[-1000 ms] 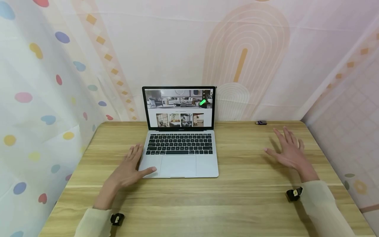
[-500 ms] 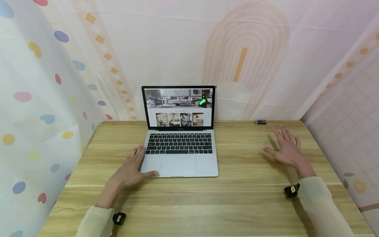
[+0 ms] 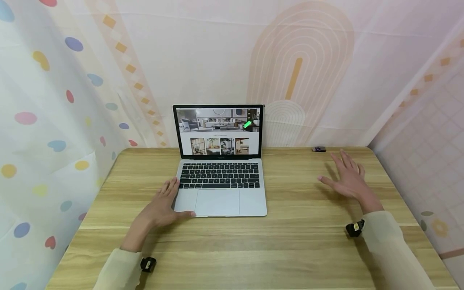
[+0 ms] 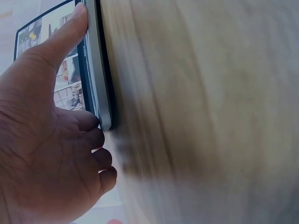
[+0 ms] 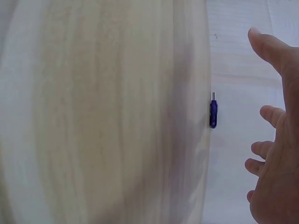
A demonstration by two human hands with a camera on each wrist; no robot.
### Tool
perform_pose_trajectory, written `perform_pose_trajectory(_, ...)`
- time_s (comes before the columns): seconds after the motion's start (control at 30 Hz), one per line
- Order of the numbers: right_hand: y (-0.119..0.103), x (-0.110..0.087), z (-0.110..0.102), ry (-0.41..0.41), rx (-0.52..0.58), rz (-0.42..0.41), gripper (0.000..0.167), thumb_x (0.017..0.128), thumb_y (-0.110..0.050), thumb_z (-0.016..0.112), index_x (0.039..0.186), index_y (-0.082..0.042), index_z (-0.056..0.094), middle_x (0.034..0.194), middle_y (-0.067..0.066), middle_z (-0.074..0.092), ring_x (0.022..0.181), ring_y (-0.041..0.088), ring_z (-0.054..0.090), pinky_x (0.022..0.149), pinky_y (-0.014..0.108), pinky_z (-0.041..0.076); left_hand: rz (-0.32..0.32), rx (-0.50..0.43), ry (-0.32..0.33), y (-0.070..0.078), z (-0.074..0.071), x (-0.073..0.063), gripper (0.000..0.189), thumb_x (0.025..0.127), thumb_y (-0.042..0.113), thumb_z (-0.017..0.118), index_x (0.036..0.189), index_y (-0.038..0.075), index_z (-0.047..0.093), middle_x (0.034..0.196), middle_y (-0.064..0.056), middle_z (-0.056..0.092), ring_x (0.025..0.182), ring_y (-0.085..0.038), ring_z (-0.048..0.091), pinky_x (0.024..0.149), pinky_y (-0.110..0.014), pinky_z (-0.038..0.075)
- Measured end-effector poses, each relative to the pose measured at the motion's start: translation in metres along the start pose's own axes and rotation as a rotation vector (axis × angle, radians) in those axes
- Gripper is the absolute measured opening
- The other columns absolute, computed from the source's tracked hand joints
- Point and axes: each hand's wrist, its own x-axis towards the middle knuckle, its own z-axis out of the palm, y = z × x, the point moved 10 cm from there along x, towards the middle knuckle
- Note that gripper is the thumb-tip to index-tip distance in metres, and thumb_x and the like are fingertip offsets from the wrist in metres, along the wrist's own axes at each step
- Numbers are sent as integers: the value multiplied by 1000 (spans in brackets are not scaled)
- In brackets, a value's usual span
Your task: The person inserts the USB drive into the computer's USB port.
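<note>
A silver laptop [image 3: 218,202] stands with its lid up, its screen showing furniture pictures. My left hand [image 3: 159,208] is at the laptop's front left corner. Its fingers touch the left side, while the straight thumb lies along the front edge; the left wrist view also shows this hand [image 4: 51,135] against the laptop's edge [image 4: 100,79]. Near the table's far edge lies a small dark USB flash drive [image 3: 319,149] with a metal plug, purple in the right wrist view [image 5: 213,113]. My right hand [image 3: 349,177], fingers spread, hovers in front of the drive and holds nothing.
The wooden table [image 3: 232,253] ends at the back against a patterned curtain [image 3: 217,60]. Another curtain with coloured spots [image 3: 47,161] hangs at the left side. Each wrist carries a small black camera, such as the right wrist camera [image 3: 354,228].
My right hand has moved a little forward and left, closer to the USB flash drive. My left hand has shifted slightly right, its thumb sliding from the laptop's palm rest to its front edge.
</note>
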Motion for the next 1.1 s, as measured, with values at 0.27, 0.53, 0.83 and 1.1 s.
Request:
perform_pose_trajectory(0.27, -4, 6, -2, 10, -1, -14, 97, 97, -55, 60, 166, -15, 5, 170, 29, -6, 152, 61, 2, 116, 81, -4, -11, 14, -22, 1, 1, 1, 135, 75, 81, 69, 162, -5, 12, 171, -25, 6, 158, -48, 4, 127, -65, 14)
perform_pose_trajectory(0.53, -1, 18, 1, 1, -1, -12, 98, 98, -55, 58, 166, -13, 2, 169, 31, -4, 151, 63, 3, 116, 82, 0, -6, 0, -30, 1, 2, 2, 135, 76, 79, 71, 162, -5, 11, 171, -26, 4, 158, -48, 3, 127, -66, 13)
perform_pose_trajectory(0.83, 7, 30, 9, -43, 25, 17, 100, 99, -56, 57, 166, -11, -2, 170, 29, -9, 151, 62, -1, 115, 83, -3, -15, 0, -27, 0, 0, 2, 138, 74, 80, 72, 162, -4, 8, 171, -26, 5, 158, -48, 4, 126, -66, 16)
perform_pose_trajectory(1.1, 8, 36, 10, -72, 52, 32, 100, 100, -58, 54, 165, -9, -3, 169, 30, -9, 151, 62, -2, 115, 83, -3, -28, -12, -25, 0, -2, 2, 139, 72, 79, 74, 163, -3, 9, 171, -25, 6, 158, -48, 4, 125, -67, 18)
